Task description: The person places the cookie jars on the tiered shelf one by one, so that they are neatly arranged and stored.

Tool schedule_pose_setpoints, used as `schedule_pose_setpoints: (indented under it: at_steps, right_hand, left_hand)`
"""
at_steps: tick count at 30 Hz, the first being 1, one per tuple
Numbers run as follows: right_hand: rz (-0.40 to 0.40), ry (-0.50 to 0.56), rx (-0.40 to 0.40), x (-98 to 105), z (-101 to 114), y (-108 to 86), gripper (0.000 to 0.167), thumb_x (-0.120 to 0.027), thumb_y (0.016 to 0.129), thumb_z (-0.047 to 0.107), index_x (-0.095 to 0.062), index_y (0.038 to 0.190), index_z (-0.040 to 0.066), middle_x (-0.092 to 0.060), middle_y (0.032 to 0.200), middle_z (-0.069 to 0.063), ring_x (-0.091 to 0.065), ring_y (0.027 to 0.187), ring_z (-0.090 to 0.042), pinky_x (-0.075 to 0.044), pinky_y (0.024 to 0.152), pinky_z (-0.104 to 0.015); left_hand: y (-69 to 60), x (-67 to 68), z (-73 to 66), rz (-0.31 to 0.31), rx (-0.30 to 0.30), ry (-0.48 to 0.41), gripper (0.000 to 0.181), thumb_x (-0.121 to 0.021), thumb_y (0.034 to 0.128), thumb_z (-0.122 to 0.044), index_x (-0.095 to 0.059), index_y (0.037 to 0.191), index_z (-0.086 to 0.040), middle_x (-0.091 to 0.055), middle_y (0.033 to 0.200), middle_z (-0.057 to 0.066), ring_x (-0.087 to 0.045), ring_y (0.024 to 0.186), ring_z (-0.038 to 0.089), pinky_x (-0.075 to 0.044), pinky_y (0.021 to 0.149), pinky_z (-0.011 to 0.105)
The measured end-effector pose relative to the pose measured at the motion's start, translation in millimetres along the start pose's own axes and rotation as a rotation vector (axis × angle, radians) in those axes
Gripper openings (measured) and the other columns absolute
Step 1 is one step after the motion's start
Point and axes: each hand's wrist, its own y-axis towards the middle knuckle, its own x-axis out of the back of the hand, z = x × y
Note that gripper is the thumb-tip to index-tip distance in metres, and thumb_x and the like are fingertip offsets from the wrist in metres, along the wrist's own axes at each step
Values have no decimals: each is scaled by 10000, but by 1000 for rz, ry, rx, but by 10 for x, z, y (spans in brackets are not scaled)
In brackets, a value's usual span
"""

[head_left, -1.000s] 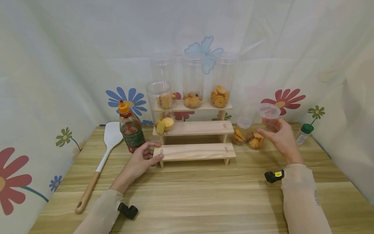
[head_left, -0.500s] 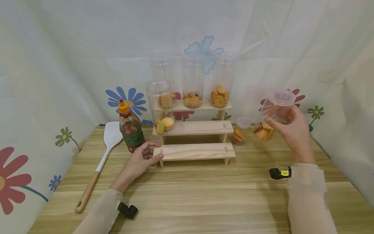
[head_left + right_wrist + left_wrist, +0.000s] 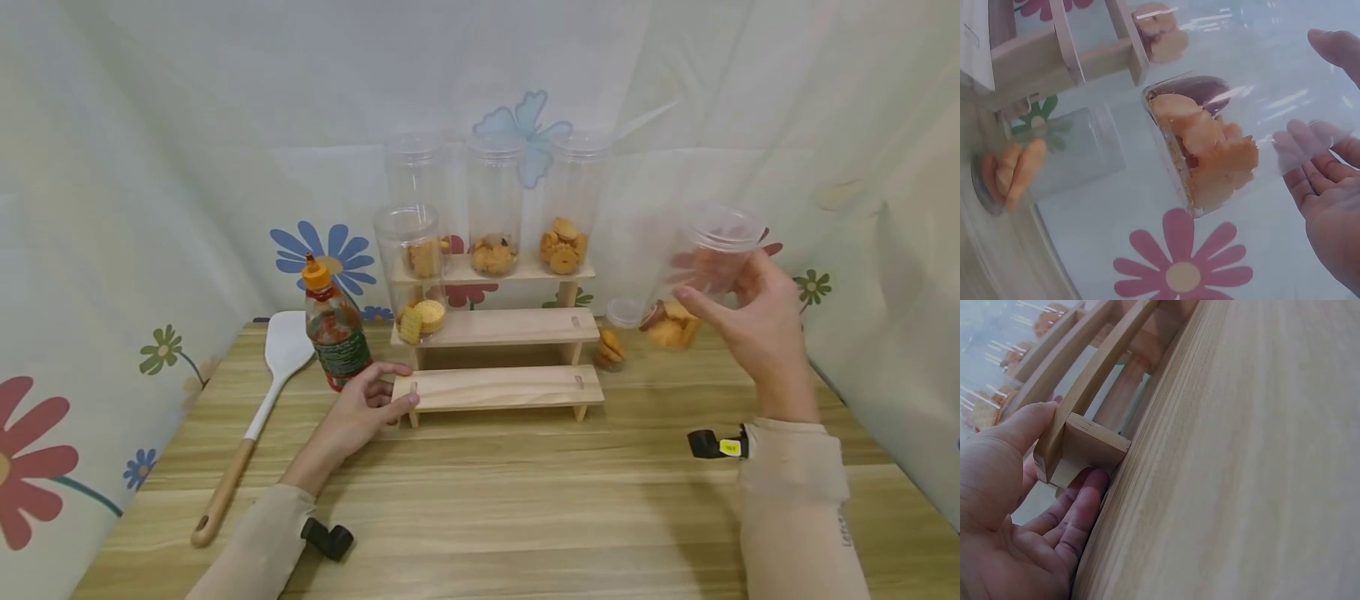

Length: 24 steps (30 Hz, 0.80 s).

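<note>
My right hand (image 3: 765, 342) grips the upper part of a clear lidded jar (image 3: 686, 279), thumb on one side and fingers on the other. The jar hangs above the table, slightly tilted, with cookies (image 3: 1210, 150) at its bottom. My left hand (image 3: 367, 404) holds the left end of a three-tier wooden shelf rack (image 3: 502, 387) at its lowest step. In the left wrist view the thumb lies along the board and the fingertips touch the rack's leg (image 3: 1094, 440). A second cookie jar (image 3: 611, 350) stands on the table, right of the rack.
Three tall cookie jars (image 3: 495, 208) line the top tier. Another jar (image 3: 411, 275) stands at the middle tier's left end. Left of the rack are a sauce bottle (image 3: 337, 337) and a white spatula (image 3: 258, 417) with a wooden handle. A flowered curtain (image 3: 720, 100) hangs behind.
My right hand has lifted the cookie jar off the table, moving up and a little right. The green-capped bottle is now hidden behind that hand. My left hand stays on the rack.
</note>
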Motion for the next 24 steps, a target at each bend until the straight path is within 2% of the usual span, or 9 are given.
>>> schedule_pose_setpoints:
  at_steps: [2, 4, 8, 12, 16, 19, 21, 24]
  right_hand:
    - [8, 7, 19, -55, 35, 3, 565, -901, 948, 69, -677, 1465, 117, -780, 1260, 33, -678, 1090, -176, -473, 942, -226]
    - [18, 18, 24, -117, 73, 2, 560, -907, 939, 60, -681, 1449, 116, -774, 1251, 41, -684, 1099, -171, -478, 964, -209]
    - [28, 25, 17, -247, 150, -10, 582, -922, 924, 63, -683, 1447, 148, -753, 1268, 24, -687, 1110, -154, -494, 970, -209]
    - [43, 14, 0, -348, 219, -4, 612, -936, 921, 110, -677, 1471, 177, -762, 1325, -4, -686, 1155, -107, -479, 920, -237]
    - [85, 44, -2, -483, 279, 33, 620, -940, 923, 124, -669, 1480, 156, -745, 1385, -71, -679, 1213, -129, -491, 1020, -212]
    - [120, 73, 6, -629, 335, 68, 572, -941, 924, 124, -684, 1434, 87, -744, 1387, -88, -693, 1213, -139, -502, 1074, -199]
    - [146, 84, 1, -732, 376, 96, 551, -941, 931, 156, -687, 1412, 70, -743, 1397, -102, -703, 1225, -151, -514, 1080, -215]
    - [182, 103, -21, -901, 448, 152, 590, -951, 929, 226, -671, 1426, 79, -732, 1399, -133, -703, 1269, -248, -526, 1105, -277]
  left_hand:
    - [-5, 7, -4, 1, -1, 1, 527, -836, 1041, -318, -632, 1479, -111, -704, 1011, 135, -593, 799, 195, -464, 650, 293]
    - [-9, 14, -6, 0, -1, 2, 527, -836, 1041, -318, -631, 1480, -109, -702, 1007, 134, -593, 801, 195, -464, 653, 293]
    - [-13, 19, -4, 2, 0, 9, 520, -834, 1043, -310, -632, 1479, -110, -702, 1007, 131, -595, 802, 195, -468, 657, 293]
    - [7, 2, -11, 13, -3, 5, 505, -835, 1042, -315, -644, 1470, -128, -706, 1054, 146, -615, 832, 210, -490, 676, 290]
    - [30, -21, -12, 11, -15, -7, 491, -837, 1041, -301, -651, 1461, -131, -722, 1106, 172, -653, 886, 231, -522, 716, 288]
    - [28, -17, 0, 2, -15, -3, 482, -839, 1040, -297, -654, 1455, -139, -730, 1115, 173, -658, 903, 232, -526, 730, 284]
    - [19, -9, 0, 1, -11, -2, 486, -839, 1040, -298, -651, 1457, -136, -728, 1110, 172, -655, 898, 233, -524, 726, 284]
    - [3, 4, 2, 0, -5, -4, 502, -840, 1039, -298, -645, 1466, -120, -724, 1101, 170, -651, 891, 230, -526, 730, 284]
